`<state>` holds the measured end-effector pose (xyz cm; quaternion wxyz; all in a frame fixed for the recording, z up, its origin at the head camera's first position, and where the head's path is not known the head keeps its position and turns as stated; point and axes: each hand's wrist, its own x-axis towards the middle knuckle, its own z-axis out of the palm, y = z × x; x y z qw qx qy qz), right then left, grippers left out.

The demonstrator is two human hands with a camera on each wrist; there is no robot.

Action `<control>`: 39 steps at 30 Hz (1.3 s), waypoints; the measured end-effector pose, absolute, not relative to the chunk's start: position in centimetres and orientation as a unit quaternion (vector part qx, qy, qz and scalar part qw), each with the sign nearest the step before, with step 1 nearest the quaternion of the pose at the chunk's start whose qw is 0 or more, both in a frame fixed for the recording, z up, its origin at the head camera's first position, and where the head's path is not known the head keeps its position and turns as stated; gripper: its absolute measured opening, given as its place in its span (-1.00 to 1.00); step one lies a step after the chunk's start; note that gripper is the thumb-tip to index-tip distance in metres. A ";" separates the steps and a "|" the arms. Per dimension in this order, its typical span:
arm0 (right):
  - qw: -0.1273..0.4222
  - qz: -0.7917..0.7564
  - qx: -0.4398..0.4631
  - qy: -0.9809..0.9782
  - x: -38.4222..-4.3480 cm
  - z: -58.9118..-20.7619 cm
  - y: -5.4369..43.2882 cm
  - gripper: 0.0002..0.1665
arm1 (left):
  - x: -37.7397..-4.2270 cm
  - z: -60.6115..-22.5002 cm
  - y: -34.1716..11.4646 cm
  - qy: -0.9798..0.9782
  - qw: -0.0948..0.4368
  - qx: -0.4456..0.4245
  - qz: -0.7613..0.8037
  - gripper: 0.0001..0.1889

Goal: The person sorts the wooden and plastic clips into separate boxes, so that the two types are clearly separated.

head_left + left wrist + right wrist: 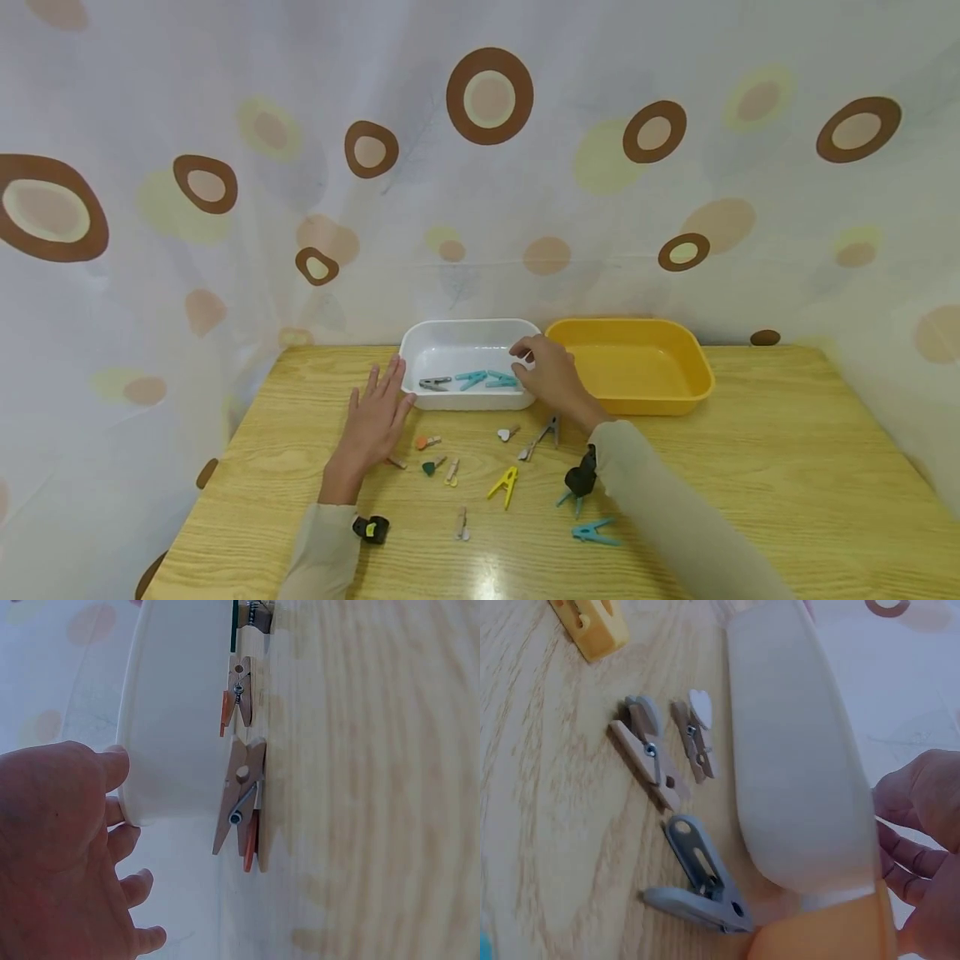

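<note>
A white plastic tray [472, 402] stands at the back of the table, with blue clothespins [472, 380] and a grey clothespin [433, 383] lying in it. My left hand [375, 421] touches the tray's left end, its fingers spread and extended. Over the right end of the tray hovers my right hand [551, 375], fingers bent and thumb apart from them, with nothing showing between. In the right wrist view, the tray's rim partly hides those fingers [911, 855]. Small wooden clothespins [241, 799] with coloured decorations lie in front of the tray.
A yellow tray [652, 407] stands right beside the white one. On the table [787, 467] lie a yellow clothespin [506, 485], a grey clothespin [705, 885] near the trays, and a blue clothespin [596, 532] close to the right sleeve. A patterned cloth hangs behind.
</note>
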<state>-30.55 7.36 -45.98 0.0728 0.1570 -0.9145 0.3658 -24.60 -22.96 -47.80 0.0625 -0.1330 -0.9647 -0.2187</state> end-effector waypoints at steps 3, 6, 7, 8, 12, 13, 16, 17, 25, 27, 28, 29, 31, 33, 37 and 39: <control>0.092 0.382 0.174 -0.903 -30.1 -45.4 8.3 -0.74 | -24.5 -47.7 -22.9 -0.963 0.067 -0.137 -0.220 -0.35; 0.099 0.396 0.179 -0.895 -29.6 -44.7 9.2 -0.75 | -24.6 -47.8 -22.9 -0.964 0.064 -0.136 -0.219 -0.34; 0.100 0.400 0.178 -0.894 -29.4 -44.6 9.5 -0.75 | -24.6 -47.8 -22.9 -0.964 0.063 -0.135 -0.219 -0.34; 0.100 0.404 0.175 -0.892 -29.2 -44.5 9.8 -0.75 | -24.7 -47.9 -23.0 -0.965 0.061 -0.134 -0.217 -0.34; 0.111 0.407 0.167 -0.891 -28.6 -44.3 10.8 -0.75 | -24.9 -48.0 -23.1 -0.965 0.059 -0.133 -0.216 -0.34; 0.117 0.406 0.169 -0.891 -28.4 -44.2 11.0 -0.75 | -24.9 -48.0 -23.1 -0.965 0.059 -0.133 -0.217 -0.34; 0.133 0.403 0.174 -0.889 -27.7 -44.0 11.7 -0.74 | -25.0 -48.1 -23.1 -0.964 0.059 -0.134 -0.221 -0.34; 0.135 0.401 0.175 -0.889 -27.5 -43.8 12.0 -0.73 | -25.0 -48.1 -23.2 -0.964 0.059 -0.134 -0.221 -0.35; 0.158 0.400 0.186 -0.883 -25.7 -43.7 13.6 -0.72 | -24.9 -48.0 -23.5 -0.967 0.055 -0.124 -0.216 -0.34; 0.173 0.398 0.190 -0.881 -25.0 -44.0 14.0 -0.72 | -24.9 -48.0 -23.6 -0.967 0.054 -0.124 -0.214 -0.34; 0.182 0.398 0.192 -0.879 -24.6 -44.1 14.2 -0.73 | -25.0 -48.0 -23.6 -0.968 0.054 -0.124 -0.213 -0.34; 0.189 0.397 0.195 -0.877 -24.2 -44.3 14.4 -0.73 | -25.0 -48.0 -23.6 -0.968 0.052 -0.124 -0.213 -0.34; 0.200 0.400 0.200 -0.872 -23.3 -44.5 14.8 -0.73 | -25.0 -48.0 -23.6 -0.968 0.050 -0.124 -0.213 -0.34; 0.209 0.401 0.208 -0.867 -22.5 -44.8 15.1 -0.73 | -25.0 -48.0 -23.5 -0.968 0.047 -0.124 -0.213 -0.34; 0.219 0.407 0.220 -0.859 -21.4 -45.2 15.8 -0.71 | -25.0 -48.0 -23.5 -0.968 0.046 -0.125 -0.214 -0.34; 0.217 0.408 0.219 -0.859 -21.0 -45.5 16.1 -0.71 | -25.0 -47.9 -23.5 -0.967 0.047 -0.125 -0.216 -0.34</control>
